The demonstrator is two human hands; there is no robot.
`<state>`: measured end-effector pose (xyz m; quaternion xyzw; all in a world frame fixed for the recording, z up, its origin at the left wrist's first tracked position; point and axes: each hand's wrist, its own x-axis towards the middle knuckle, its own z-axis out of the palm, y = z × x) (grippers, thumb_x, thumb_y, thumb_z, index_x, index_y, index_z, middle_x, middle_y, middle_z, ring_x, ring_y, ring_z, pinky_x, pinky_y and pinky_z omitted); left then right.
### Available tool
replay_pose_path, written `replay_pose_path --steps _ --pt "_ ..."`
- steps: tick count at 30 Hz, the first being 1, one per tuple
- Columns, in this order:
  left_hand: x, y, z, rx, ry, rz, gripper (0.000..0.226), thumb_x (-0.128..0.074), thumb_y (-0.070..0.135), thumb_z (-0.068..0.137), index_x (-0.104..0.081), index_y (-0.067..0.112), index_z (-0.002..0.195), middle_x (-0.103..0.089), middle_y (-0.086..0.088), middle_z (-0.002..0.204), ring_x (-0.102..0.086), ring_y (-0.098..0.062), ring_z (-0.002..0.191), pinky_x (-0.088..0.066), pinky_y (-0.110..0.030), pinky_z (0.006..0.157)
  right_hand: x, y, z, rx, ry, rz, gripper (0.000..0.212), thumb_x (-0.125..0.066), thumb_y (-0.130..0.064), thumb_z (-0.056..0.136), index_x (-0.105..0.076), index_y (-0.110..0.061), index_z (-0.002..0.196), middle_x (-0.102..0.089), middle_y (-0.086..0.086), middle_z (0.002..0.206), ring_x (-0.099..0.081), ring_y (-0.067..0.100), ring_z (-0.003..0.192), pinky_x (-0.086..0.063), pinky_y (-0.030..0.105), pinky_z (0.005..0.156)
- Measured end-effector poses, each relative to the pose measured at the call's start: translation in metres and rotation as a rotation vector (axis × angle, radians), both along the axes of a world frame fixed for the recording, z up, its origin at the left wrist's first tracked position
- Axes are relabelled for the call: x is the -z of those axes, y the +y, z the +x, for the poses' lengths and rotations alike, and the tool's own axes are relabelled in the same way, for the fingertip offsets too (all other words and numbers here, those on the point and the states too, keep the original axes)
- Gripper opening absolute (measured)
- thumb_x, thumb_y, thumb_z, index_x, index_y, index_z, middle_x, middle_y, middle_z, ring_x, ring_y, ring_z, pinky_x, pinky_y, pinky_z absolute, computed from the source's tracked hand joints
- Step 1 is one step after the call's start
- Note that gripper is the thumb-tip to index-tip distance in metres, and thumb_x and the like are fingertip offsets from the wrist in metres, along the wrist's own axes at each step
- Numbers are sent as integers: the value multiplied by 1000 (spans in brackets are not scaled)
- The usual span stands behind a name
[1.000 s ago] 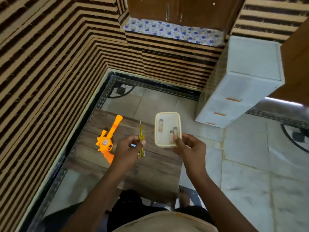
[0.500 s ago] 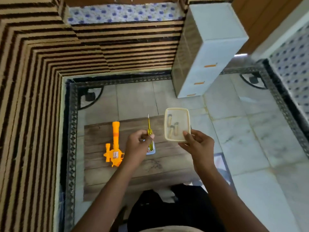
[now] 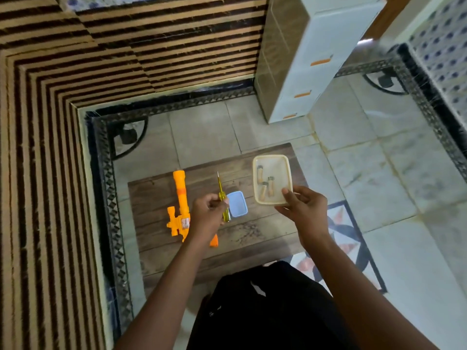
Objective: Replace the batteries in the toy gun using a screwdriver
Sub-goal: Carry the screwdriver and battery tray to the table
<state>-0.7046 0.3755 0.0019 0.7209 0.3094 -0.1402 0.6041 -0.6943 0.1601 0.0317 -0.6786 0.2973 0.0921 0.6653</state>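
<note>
While the orange plastic toy gun (image 3: pixel 181 213) lies unopened, left hand (image 3: pixel 208 214) grips the yellow-handled screwdriver (image 3: pixel 223 200), right hand (image 3: pixel 304 210) pinches the cream battery tray (image 3: pixel 286 165); everything remains.

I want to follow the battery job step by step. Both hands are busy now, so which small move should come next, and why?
Probably set the cream container down on the wooden board. The right hand holds it with the batteries inside, the left hand holds the screwdriver, and the toy gun lies untouched. A free hand seems needed to steady the gun.
</note>
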Motion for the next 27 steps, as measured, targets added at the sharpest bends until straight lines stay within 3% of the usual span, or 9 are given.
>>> replay_pose_path --steps 4,8,12,16,19,23,27 --pt "30 6 4 -13 55 -3 10 -70 15 100 -75 6 104 -75 -20 103 -60 -15 70 -54 -29 58 31 6 9 -25 5 -16 27 -69 -15 100 -69 3 121 -79 10 105 -80 20 88 -65 27 69" --pt "78 10 11 -83 55 -9 5 -70 15 100 -74 11 100 -73 -14 95 -59 -14 64 -51 -31 57 89 14 25 -43 6 -22 27 -68 -13 101 -69 3 122 -79 15 105 -80 26 93 -66 33 74" --pt "151 15 25 -178 30 16 4 -72 17 99 -72 13 101 -75 -12 93 -60 -16 63 -49 -25 49 166 25 45 -87 -42 -37 21 -66 -12 102 -71 3 115 -80 16 100 -80 28 93 -66 43 80" --pt "222 19 36 -211 -43 67 10 -72 17 99 -75 9 105 -76 -14 93 -67 -17 74 -51 -19 48 237 36 61 -91 -121 -6 14 -68 -10 99 -76 -2 108 -81 10 92 -80 26 90 -66 43 78" --pt "270 21 42 -223 -109 102 3 -74 16 98 -74 13 99 -77 -19 92 -68 -20 72 -51 -18 47 282 40 68 -83 -187 44 12 -70 -10 98 -79 -4 104 -81 9 90 -80 25 89 -66 40 76" --pt "302 24 48 -221 -195 167 13 -75 18 97 -77 9 107 -77 -8 87 -66 -3 59 -49 -16 46 320 40 70 -28 -264 102 14 -73 -11 96 -79 -1 104 -81 11 88 -79 29 88 -64 36 71" --pt "322 24 54 -229 -292 205 12 -73 20 98 -76 11 105 -76 -5 87 -61 1 50 -48 -15 47 351 37 74 22 -345 110 12 -75 -13 94 -79 -2 99 -81 8 83 -79 26 80 -64 33 69"
